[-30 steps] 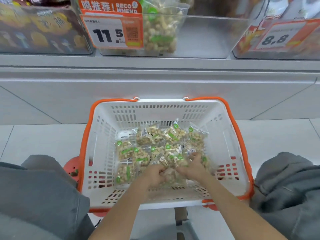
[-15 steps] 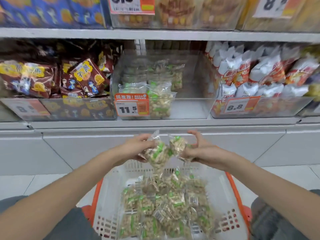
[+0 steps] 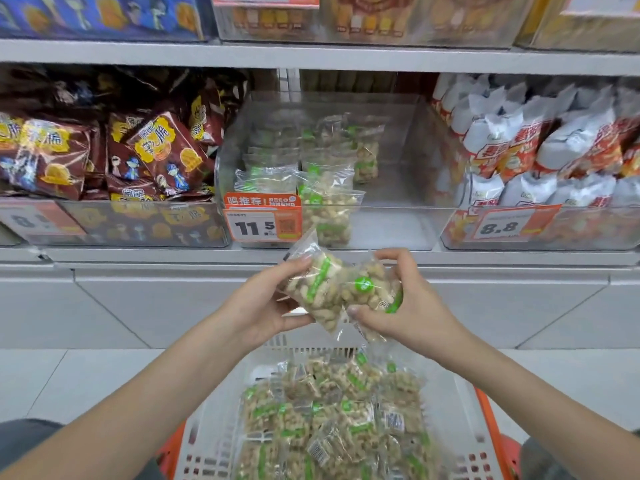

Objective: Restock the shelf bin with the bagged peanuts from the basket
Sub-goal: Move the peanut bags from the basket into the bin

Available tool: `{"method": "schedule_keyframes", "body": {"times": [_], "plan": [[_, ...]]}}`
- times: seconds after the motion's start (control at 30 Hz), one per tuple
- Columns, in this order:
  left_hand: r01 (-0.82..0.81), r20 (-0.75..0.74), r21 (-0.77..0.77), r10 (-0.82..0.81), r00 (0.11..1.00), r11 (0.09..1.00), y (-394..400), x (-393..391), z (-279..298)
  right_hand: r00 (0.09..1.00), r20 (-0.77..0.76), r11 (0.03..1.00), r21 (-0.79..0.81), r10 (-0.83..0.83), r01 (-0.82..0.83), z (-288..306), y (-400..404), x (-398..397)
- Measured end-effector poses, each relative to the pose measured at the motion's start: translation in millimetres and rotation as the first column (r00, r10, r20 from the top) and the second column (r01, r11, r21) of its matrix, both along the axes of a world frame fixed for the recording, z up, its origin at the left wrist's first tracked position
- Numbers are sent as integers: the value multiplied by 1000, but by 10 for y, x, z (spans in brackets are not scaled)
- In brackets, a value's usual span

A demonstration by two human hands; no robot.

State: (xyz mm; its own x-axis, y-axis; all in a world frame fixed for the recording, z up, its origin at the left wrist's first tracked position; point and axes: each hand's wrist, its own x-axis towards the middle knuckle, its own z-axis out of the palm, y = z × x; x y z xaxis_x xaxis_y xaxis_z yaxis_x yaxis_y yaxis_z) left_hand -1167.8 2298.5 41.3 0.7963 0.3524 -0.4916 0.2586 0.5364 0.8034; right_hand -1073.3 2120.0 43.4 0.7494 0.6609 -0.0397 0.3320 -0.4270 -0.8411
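Left hand [image 3: 263, 306] gripping peanut bag [image 3: 317, 289] (raised), right hand [image 3: 408, 306] likewise

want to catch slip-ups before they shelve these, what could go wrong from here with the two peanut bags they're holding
1. The left hand and right hand each grip a slippery peanut bag only at its edges; one could drop into the basket.
2. The clear bin has a raised front wall and a price tag; a low approach could snag.
3. Neighbouring bins sit close, so a bag could land among the white-and-red snacks.

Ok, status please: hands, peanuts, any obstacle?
Left hand grips one peanut bag, right hand another. Shelf bin half empty. Nothing in the way.
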Motion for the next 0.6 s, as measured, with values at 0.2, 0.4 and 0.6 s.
{"method": "schedule_keyframes", "body": {"times": [0.2,0.4,0.6], "plan": [[-3,80,-39,6,997,999,39,39,8,979,-191,996,-36,76,-85,32,39,50],[8,102,-121,5,995,993,104,-5,63,806,-583,987,161,101,-7,-16,27,78],[-73,173,-335,137,975,939,77,-48,125,698,-710,956,262,97,133,35,-37,172]]}}
